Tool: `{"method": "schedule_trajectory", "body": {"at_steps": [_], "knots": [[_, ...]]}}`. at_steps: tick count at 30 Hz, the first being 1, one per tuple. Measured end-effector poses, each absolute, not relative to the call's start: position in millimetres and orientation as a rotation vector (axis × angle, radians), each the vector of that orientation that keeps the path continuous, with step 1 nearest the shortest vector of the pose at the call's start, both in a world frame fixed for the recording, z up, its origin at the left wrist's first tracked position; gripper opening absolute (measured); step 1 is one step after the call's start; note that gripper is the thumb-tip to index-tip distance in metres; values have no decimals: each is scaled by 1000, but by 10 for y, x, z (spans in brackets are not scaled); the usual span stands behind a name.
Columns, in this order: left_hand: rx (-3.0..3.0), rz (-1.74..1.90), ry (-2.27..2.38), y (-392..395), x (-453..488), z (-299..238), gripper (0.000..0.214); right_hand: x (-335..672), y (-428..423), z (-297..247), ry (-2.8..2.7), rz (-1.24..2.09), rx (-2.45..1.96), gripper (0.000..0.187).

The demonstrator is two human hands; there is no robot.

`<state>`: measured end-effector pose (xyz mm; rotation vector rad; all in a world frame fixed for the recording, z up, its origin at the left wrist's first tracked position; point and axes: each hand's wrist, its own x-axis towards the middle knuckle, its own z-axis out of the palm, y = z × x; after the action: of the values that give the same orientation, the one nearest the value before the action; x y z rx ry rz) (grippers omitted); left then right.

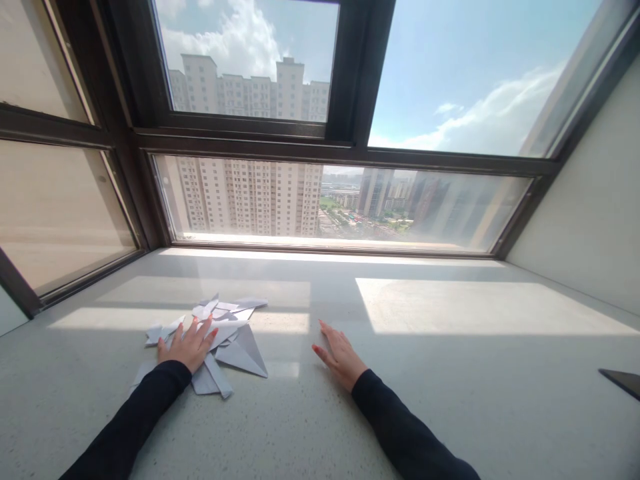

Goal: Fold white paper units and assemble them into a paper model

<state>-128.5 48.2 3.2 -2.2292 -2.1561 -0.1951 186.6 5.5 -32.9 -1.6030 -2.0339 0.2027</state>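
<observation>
Several pieces of folded white paper lie in a loose pile on the pale speckled windowsill. Some are pointed, others are narrow strips. My left hand rests palm down on the pile with its fingers spread, covering part of the papers. To the right of the pile, my right hand is over the sill, apart from the papers. Its thumb and fingers are apart, and nothing shows between them. Whether it touches the sill I cannot tell.
A dark-framed window rises behind the sill, with another pane at the left. On the right stands a white wall. The corner of a dark flat object shows at the right edge.
</observation>
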Motion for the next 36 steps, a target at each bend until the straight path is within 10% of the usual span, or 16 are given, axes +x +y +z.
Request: {"method": "schedule_trajectory", "body": {"at_steps": [36], "knots": [[-2193, -327, -2304, 329, -1096, 68, 63, 2035, 165, -520, -2025, 97, -1480, 57]]}}
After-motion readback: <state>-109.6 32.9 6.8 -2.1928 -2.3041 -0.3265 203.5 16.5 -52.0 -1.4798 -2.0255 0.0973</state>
